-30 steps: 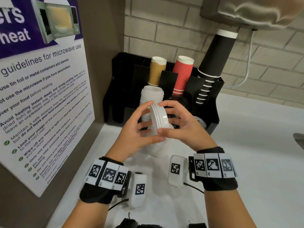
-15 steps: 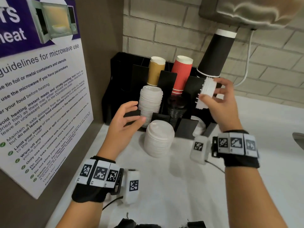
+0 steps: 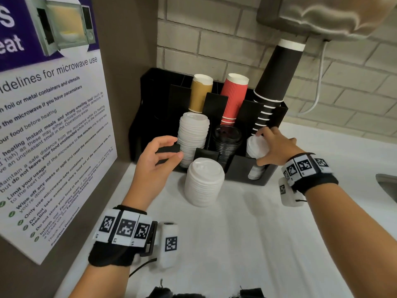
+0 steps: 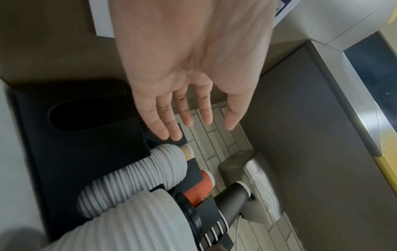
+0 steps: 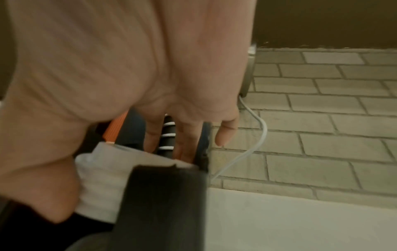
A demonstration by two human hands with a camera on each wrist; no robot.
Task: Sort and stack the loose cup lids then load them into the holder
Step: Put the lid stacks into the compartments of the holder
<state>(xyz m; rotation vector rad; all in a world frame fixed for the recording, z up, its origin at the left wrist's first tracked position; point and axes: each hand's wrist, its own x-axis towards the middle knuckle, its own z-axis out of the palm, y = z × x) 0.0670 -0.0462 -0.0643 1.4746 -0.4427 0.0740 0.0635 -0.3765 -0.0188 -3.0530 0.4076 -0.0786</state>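
Step in hand: loading. The right hand (image 3: 277, 147) has its grip closed round a short stack of small white lids (image 3: 256, 147), thumb below and fingers over the top, seating it in the end slot of the black holder (image 3: 242, 168), directly beneath that grip. The left hand (image 3: 154, 162) is empty, fingers loosely spread, poised beside the tall white lid column (image 3: 193, 136) already standing in the holder. A loose stack of larger white lids (image 3: 204, 181) stands on the desk (image 3: 257, 244), between the two hands and nearer the body. Judgement: the next move calls for releasing the small stack squarely, then taking up the desk stack.
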